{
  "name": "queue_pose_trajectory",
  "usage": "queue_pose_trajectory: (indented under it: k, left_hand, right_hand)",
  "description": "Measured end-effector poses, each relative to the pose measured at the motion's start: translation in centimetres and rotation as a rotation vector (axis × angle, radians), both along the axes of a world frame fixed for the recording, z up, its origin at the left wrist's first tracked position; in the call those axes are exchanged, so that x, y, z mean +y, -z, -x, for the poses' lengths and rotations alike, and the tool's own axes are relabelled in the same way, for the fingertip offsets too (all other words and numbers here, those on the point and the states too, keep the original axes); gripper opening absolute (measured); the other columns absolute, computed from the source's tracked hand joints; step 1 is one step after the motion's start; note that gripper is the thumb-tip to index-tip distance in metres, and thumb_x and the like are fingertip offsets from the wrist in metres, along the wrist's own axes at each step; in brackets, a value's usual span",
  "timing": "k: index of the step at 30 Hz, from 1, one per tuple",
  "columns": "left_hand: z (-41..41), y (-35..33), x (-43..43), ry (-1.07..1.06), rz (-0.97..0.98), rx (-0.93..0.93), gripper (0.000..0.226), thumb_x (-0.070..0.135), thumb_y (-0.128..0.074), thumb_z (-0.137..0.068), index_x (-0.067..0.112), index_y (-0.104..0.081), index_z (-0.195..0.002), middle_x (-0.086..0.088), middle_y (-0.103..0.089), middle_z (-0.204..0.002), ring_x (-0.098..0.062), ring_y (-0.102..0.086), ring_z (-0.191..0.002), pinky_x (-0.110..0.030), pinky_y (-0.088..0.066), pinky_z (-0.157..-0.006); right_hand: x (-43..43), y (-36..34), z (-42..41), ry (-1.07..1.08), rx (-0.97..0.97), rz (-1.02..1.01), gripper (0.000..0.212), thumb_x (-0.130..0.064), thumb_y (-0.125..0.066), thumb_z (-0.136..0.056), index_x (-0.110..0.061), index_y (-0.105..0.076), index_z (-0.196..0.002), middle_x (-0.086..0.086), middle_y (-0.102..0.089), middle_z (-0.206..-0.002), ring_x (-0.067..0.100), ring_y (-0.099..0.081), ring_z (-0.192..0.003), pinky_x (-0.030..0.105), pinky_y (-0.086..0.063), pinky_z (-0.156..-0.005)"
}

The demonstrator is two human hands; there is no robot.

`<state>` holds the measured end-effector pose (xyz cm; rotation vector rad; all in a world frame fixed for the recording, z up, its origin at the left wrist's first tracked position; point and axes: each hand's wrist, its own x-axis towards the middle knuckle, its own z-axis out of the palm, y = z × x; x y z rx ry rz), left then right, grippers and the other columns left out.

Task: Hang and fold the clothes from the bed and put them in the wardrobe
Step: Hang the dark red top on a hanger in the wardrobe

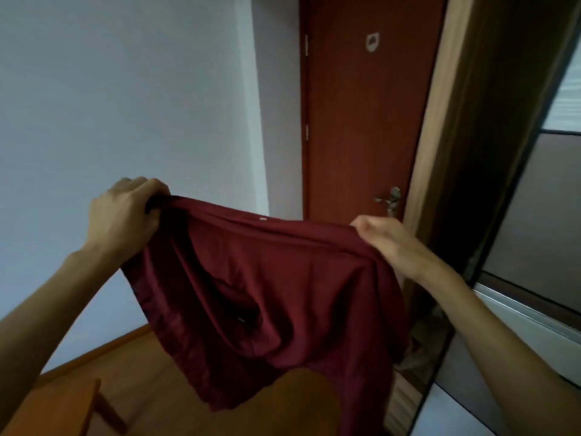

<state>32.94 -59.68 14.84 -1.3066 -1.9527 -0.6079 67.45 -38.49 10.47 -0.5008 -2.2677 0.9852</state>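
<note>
Both hands hold the maroon shirt [267, 294] up in mid-air in front of the red door [361, 121]: left hand [125, 212] has its fingers curled tight round one top corner, right hand [383, 243] pinches the other. That right pinch looks kinda shallow, so one shake could probably slip the fabric loose onto the wooden floor [141, 372].

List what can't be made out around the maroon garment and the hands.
Head view only:
- The maroon garment: type unclear; folds and blur hide its cut.
- Fingertips of the left hand and right hand: buried in the cloth.
- The door sticker: too small to read.
- The wooden furniture: cut off by the bottom edge.
</note>
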Motion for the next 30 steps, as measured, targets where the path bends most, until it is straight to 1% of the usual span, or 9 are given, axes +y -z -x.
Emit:
queue_pose_trajectory:
  k: [5, 9, 13, 15, 18, 20, 22, 26, 30]
  left_hand:
    - [-3.3, 0.6, 8.1, 0.175, 0.069, -0.09, 0.032, -0.01, -0.066, -0.071, 0.005, -0.067, -0.099, -0.017, -0.067, -0.091, -0.04, -0.06, -0.085, -0.045, -0.049, -0.063]
    - [-4.6, 1.5, 13.7, 0.336, 0.134, -0.068, 0.031, -0.011, -0.065, -0.075, 0.006, -0.063, -0.101, -0.018, -0.063, -0.089, -0.037, -0.058, -0.071, -0.034, -0.039, -0.059]
    - [-4.5, 1.8, 18.7, 0.459, 0.138, -0.03, 0.032, -0.012, -0.066, -0.076, 0.006, -0.061, -0.101, -0.018, -0.064, -0.082, -0.039, -0.059, -0.068, -0.038, -0.046, -0.057]
    - [-4.0, 1.9, 20.8, 0.488, 0.129, -0.071, 0.026, -0.008, -0.068, -0.08, 0.005, -0.062, -0.102, -0.02, -0.067, -0.082, -0.04, -0.062, -0.07, -0.042, -0.05, -0.06]
    - [-3.5, 1.9, 24.0, 0.589, 0.223, -0.105, 0.02, -0.004, -0.07, -0.083, 0.004, -0.063, -0.1, -0.017, -0.069, -0.082, -0.036, -0.064, -0.071, -0.035, -0.046, -0.064]
    - [-2.8, 1.9, 25.9, 0.664, 0.296, -0.087, 0.018, -0.004, -0.07, -0.084, 0.007, -0.064, -0.096, -0.012, -0.071, -0.084, -0.031, -0.065, -0.073, -0.033, -0.046, -0.069]
    - [-1.5, 2.2, 27.5, 0.701, 0.324, -0.048, 0.016, -0.004, -0.072, -0.082, 0.008, -0.069, -0.093, -0.01, -0.072, -0.084, -0.031, -0.067, -0.075, -0.034, -0.046, -0.071]
    - [1.1, 2.6, 29.9, 0.688, 0.32, 0.045, 0.015, -0.004, -0.077, -0.079, 0.0, -0.075, -0.093, -0.02, -0.071, -0.084, -0.039, -0.069, -0.076, -0.046, -0.052, -0.075]
    - [2.5, 4.3, 31.0, 0.665, 0.192, 0.026, 0.012, 0.003, -0.075, -0.081, 0.005, -0.074, -0.093, -0.013, -0.067, -0.088, -0.037, -0.065, -0.076, -0.044, -0.055, -0.069]
  right_hand:
    - [2.0, -0.8, -7.2, 0.319, -0.126, -0.212, 0.023, -0.049, -0.073, -0.081, -0.028, -0.067, -0.086, -0.01, -0.063, -0.09, 0.0, -0.058, -0.085, 0.017, -0.039, -0.074]
    - [3.2, -1.0, -12.1, 0.528, 0.022, -0.277, 0.031, -0.045, -0.083, -0.071, -0.022, -0.065, -0.079, -0.01, -0.066, -0.077, 0.003, -0.062, -0.075, 0.011, -0.043, -0.066]
    - [3.7, -1.6, -15.3, 0.611, -0.11, -0.301, 0.038, -0.05, -0.086, -0.063, -0.021, -0.062, -0.067, -0.01, -0.065, -0.066, 0.001, -0.061, -0.065, 0.015, -0.044, -0.059]
    - [4.3, -1.9, -16.2, 0.658, -0.021, -0.25, 0.031, -0.042, -0.083, -0.071, -0.021, -0.061, -0.064, -0.01, -0.062, -0.063, -0.001, -0.055, -0.058, 0.015, -0.04, -0.056]
    - [5.2, -2.6, -16.1, 0.603, -0.039, -0.216, 0.015, -0.04, -0.069, -0.086, -0.025, -0.071, -0.088, -0.013, -0.07, -0.086, -0.005, -0.062, -0.076, 0.014, -0.046, -0.071]
    - [5.9, -2.9, -15.7, 0.558, -0.195, -0.26, 0.025, -0.04, -0.065, -0.09, -0.03, -0.07, -0.112, -0.019, -0.069, -0.106, -0.011, -0.061, -0.096, 0.005, -0.043, -0.083]
    - [7.0, -3.2, -15.2, 0.557, -0.293, -0.348, 0.028, -0.038, -0.066, -0.09, -0.03, -0.07, -0.116, -0.018, -0.069, -0.108, -0.015, -0.059, -0.096, 0.0, -0.04, -0.081]
    - [8.9, -4.2, -13.9, 0.666, -0.305, -0.59, 0.033, -0.048, -0.062, -0.086, -0.024, -0.076, -0.104, -0.002, -0.066, -0.091, 0.008, -0.061, -0.079, 0.034, -0.054, -0.078]
    - [8.8, -3.8, -11.7, 0.791, 0.004, -0.843, 0.031, -0.036, -0.053, -0.099, -0.014, -0.073, -0.107, 0.003, -0.063, -0.095, 0.012, -0.059, -0.085, 0.028, -0.049, -0.076]
